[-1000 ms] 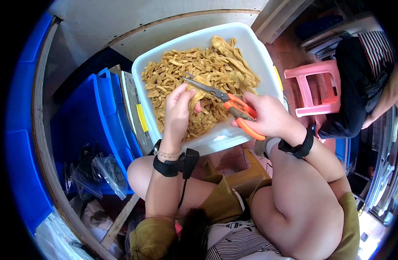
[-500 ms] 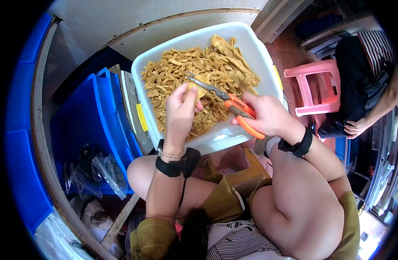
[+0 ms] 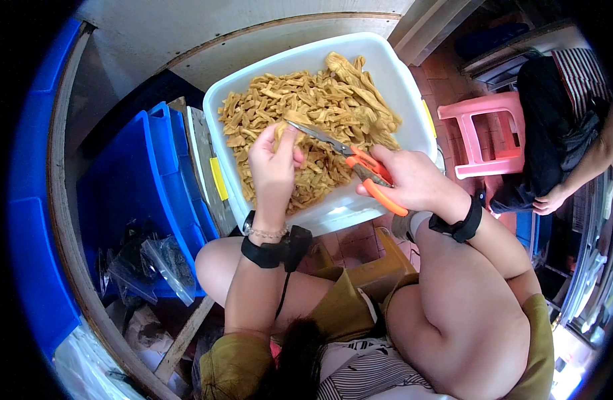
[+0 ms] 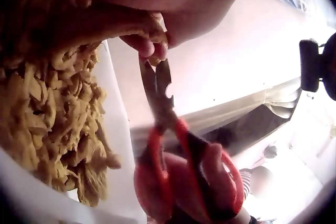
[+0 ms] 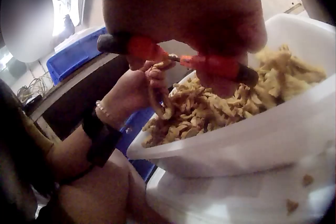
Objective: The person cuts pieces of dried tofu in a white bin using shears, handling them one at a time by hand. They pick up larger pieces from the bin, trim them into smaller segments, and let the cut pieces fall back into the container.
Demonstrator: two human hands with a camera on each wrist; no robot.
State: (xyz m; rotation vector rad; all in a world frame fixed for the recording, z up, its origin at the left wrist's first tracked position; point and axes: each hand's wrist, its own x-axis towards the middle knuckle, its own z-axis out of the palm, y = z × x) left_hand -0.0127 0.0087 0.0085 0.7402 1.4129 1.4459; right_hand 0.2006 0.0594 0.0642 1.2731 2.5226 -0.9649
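A pair of scissors [image 3: 325,139] with orange handles is in my right hand [image 3: 416,179], whose fingers grip the loops. My left hand [image 3: 272,159] pinches a limp yellow-brown food strip [image 4: 113,28] over the heap. In the left wrist view the blades [image 4: 156,85] stand apart, their tips right at the strip and the left fingertips. Part of the strip [image 5: 161,103] dangles beneath the left hand in the right wrist view. Below both hands lies a heap of cut yellow-brown pieces [image 3: 273,93] in a white tub [image 3: 414,110].
Larger uncut pieces [image 3: 360,80] lie at the tub's far right. Blue crates [image 3: 123,177] stand at the left, and a pale panel [image 3: 253,27] rises behind the tub. Off to the right are a pink stool [image 3: 486,137] and another person [image 3: 546,127].
My left hand has moved slightly left and up, with the strip in its fingers. The scissors' tips have shifted slightly and now overlap the left fingertips. The other person's hand has moved.
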